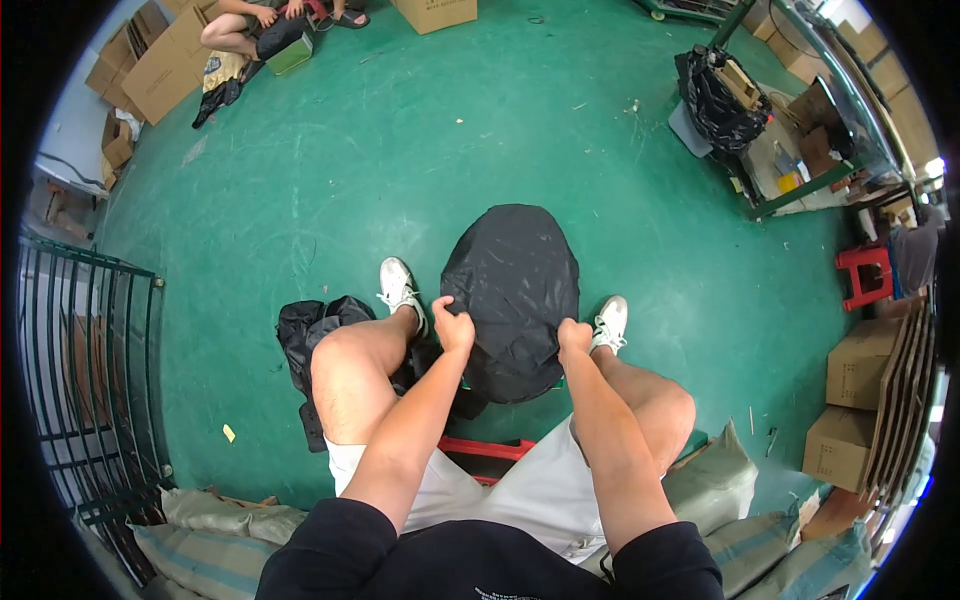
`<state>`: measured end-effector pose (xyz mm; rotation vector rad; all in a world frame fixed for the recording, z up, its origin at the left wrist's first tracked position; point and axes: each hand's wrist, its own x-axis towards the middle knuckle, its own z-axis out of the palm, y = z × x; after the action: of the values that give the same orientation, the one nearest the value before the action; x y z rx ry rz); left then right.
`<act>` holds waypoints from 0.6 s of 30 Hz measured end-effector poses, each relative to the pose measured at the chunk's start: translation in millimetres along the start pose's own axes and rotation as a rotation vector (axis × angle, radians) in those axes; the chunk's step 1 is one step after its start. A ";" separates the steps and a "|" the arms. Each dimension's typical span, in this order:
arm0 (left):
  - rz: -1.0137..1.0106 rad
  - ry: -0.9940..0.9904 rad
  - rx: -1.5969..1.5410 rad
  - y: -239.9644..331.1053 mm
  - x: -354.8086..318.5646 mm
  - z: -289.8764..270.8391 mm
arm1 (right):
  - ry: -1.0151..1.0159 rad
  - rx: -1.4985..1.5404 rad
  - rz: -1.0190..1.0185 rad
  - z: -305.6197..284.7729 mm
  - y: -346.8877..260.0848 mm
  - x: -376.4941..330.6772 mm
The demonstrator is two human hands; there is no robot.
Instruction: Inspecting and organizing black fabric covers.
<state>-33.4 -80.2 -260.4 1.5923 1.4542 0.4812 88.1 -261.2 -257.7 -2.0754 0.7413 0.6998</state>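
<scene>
Between my knees, a large oval black fabric cover stands over the green floor, its surface taut in places and creased toward me. My left hand grips its left edge, fingers closed on the cloth. On the opposite edge, my right hand is also closed on the fabric. Whatever lies beneath the cover is mostly hidden; only a thin bit of green shows at its lower rim. Beside my left leg lies a heap of crumpled black fabric, partly behind my calf.
I sit over a red stool. Woven sacks lie behind me on both sides. A dark metal rack stands left. Cartons and another red stool are at right, a bagged bin farther off. Another person sits far left.
</scene>
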 end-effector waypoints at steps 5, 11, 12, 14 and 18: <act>-0.069 -0.032 0.129 0.5 -36.1 -19.6 | 0.127 -0.085 0.010 -1.0 33.2 -7.6; -0.127 -0.021 0.054 -22.3 -48.7 -22.3 | 0.124 -0.151 -0.082 -5.7 49.9 -16.7; -0.154 -0.050 -0.014 -27.2 -50.5 -21.4 | 0.159 -0.105 -0.077 -6.2 51.8 -19.7; -0.133 0.049 -0.028 -39.0 -55.4 -19.2 | 0.189 -0.059 -0.069 -6.0 53.1 -27.1; -0.124 -0.229 -0.070 -60.4 -60.2 -24.7 | 0.274 -0.216 -0.106 -6.7 43.3 -47.9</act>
<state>-101.7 -133.3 -279.6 1.4410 1.3378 0.2653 26.7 -276.1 -242.7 -2.4209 0.7241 0.4577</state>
